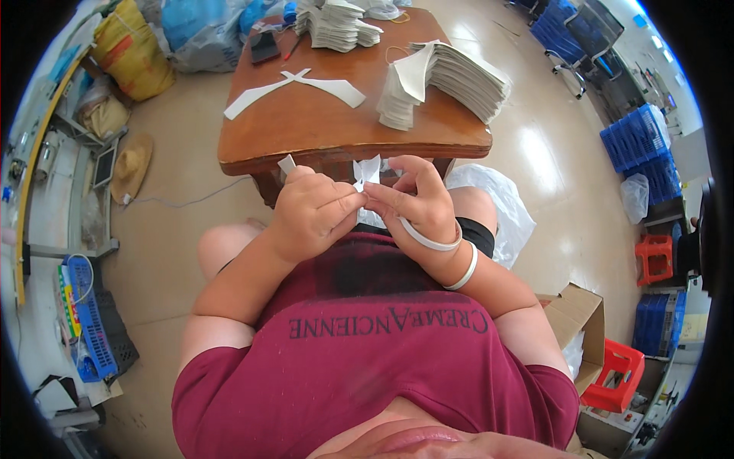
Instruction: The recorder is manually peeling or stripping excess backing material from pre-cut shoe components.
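My left hand (317, 208) and my right hand (419, 205) meet in front of my body, just off the near edge of the wooden table. Their fingertips pinch a white strip (368, 170) of paper-like or cloth-like material between them. One white end pokes out above my left fist, and a folded part stands up between the hands. The fingers hide the rest of it. On the table (329, 136), two curved white strips (294, 86) lie crossed or joined at their tips. A fanned stack of similar white pieces (462, 80) sits to their right.
Another white stack (336, 27), a dark phone-like object (265, 47) and a red pen-like item lie at the table's far side. A clear plastic bag (501, 214) hangs or lies by my right knee. A cardboard box (573, 325) and red stool (618, 375) stand at right.
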The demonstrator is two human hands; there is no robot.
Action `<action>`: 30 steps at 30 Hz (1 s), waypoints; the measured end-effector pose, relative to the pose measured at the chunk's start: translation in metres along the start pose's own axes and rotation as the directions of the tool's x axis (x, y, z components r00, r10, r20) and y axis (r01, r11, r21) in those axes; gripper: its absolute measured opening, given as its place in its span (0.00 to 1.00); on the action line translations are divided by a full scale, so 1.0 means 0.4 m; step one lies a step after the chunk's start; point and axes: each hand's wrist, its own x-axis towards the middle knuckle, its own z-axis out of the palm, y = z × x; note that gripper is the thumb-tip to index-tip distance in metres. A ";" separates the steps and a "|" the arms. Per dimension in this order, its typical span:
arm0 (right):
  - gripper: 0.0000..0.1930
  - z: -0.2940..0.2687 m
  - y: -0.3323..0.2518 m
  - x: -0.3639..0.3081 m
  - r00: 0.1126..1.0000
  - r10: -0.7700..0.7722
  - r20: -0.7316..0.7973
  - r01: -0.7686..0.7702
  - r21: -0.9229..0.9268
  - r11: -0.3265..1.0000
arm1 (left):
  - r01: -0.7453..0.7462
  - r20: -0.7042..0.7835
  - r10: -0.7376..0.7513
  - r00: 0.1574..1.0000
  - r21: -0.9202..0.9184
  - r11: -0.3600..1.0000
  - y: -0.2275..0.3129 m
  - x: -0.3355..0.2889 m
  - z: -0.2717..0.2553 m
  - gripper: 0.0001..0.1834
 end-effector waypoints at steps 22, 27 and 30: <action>0.33 0.002 0.004 0.018 0.986 -0.164 0.019 0.165 -0.187 0.969 | 0.368 -0.037 -0.379 0.925 -0.164 0.915 0.039 -0.019 -0.014 0.08; 0.29 -0.004 0.002 0.025 0.999 -0.017 -0.038 0.012 -0.114 0.993 | 0.285 -0.030 -0.286 0.958 -0.035 0.958 0.043 -0.012 -0.018 0.09; 0.17 -0.007 0.036 0.009 0.960 -0.270 0.068 0.258 0.153 0.954 | 0.316 -0.013 -0.319 0.948 -0.096 0.944 0.041 -0.008 -0.016 0.09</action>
